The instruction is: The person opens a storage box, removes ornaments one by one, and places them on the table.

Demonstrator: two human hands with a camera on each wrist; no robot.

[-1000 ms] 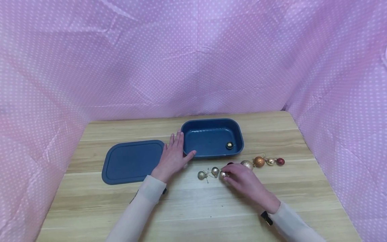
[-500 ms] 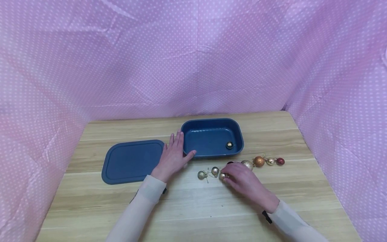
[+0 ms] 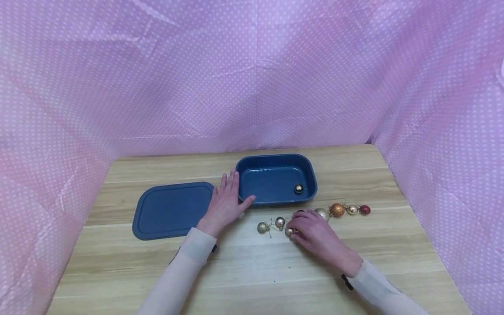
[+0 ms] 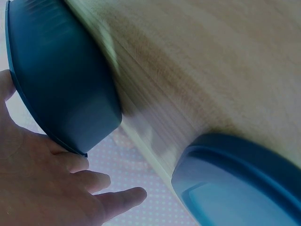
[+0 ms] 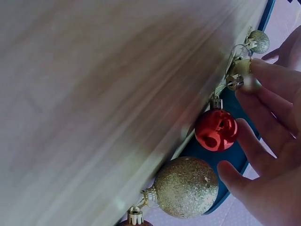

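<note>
My left hand rests at the left end of a blue box, fingers extended along its outside and thumb at the front rim. A small gold and black bauble lies inside the box, toward its right front corner. With thumb and fingertips, my right hand pinches a smooth pale gold bauble low over the table. A shiny red bauble sits close to the other fingers in the right wrist view, and beyond it is a larger glittery gold bauble.
A blue lid lies flat left of the box. Left of my right hand are a glittery bauble and a smooth one; rightward lie an orange, a gold and a red bauble. Pink dotted cloth surrounds the table.
The pinched gold bauble has shifted slightly toward the front of the table, with my right hand moving a little. My left hand and the box have stayed put.
</note>
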